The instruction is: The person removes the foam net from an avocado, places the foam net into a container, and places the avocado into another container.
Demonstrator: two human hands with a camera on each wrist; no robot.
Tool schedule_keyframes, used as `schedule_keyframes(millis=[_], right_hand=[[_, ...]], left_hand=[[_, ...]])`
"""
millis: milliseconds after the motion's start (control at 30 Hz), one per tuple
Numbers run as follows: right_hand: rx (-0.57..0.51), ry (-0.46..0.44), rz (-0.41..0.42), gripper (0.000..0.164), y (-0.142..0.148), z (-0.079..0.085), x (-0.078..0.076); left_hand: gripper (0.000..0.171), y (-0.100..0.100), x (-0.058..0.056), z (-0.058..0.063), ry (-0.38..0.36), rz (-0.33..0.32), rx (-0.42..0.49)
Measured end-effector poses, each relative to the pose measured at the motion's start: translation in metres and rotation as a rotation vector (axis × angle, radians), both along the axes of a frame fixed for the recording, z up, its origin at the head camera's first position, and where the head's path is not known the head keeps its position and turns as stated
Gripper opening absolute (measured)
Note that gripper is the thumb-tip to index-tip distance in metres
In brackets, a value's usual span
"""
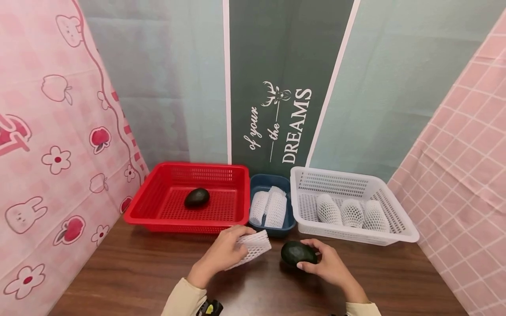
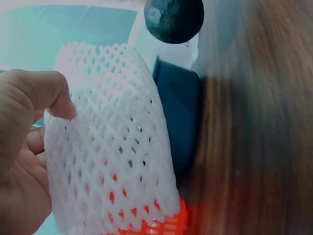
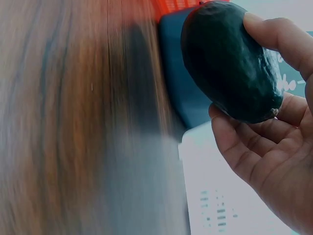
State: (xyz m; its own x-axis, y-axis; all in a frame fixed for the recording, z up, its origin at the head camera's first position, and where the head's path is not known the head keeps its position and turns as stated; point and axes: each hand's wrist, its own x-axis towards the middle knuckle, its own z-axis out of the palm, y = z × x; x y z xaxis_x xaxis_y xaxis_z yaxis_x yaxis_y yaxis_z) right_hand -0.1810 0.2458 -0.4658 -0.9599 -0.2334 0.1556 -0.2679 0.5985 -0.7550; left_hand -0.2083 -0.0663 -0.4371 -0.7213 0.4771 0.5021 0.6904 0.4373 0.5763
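My left hand pinches a white foam net sleeve between thumb and fingers, in front of the blue bin. In the left wrist view the foam net looks flattened, its mesh showing red behind. To the right, my right hand grips a dark green avocado, thumb on one side and fingers on the other. The right wrist view shows the avocado with its stem end towards the palm. A gap lies between the net's end and the avocado.
A red basket at the left holds one avocado. The blue bin in the middle holds several foam nets. In the white basket at the right lie 3 net-wrapped pieces. Fabric hangs behind and at both sides.
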Motion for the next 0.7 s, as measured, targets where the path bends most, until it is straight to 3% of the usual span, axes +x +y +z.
schedule_keyframes(millis=[200, 333, 433, 633, 700], right_hand=[[-0.027, -0.005, -0.072, 0.055, 0.017, 0.001, 0.007], [-0.03, -0.005, -0.097, 0.054, 0.025, -0.001, 0.011], [-0.015, 0.002, -0.125, 0.053, 0.031, -0.002, 0.012], [-0.006, -0.002, -0.172, 0.053, 0.043, 0.0, 0.014], [-0.003, -0.009, -0.179, 0.053, 0.047, 0.001, 0.015]], left_hand=[[0.049, 0.011, -0.007, 0.011, 0.062, -0.015, 0.049], [0.044, 0.018, -0.014, 0.018, 0.084, 0.003, 0.081], [0.036, 0.024, -0.019, 0.021, 0.103, 0.047, 0.104], [0.024, 0.037, -0.034, 0.024, 0.242, 0.154, 0.158], [0.021, 0.041, -0.037, 0.025, 0.24, 0.193, 0.157]])
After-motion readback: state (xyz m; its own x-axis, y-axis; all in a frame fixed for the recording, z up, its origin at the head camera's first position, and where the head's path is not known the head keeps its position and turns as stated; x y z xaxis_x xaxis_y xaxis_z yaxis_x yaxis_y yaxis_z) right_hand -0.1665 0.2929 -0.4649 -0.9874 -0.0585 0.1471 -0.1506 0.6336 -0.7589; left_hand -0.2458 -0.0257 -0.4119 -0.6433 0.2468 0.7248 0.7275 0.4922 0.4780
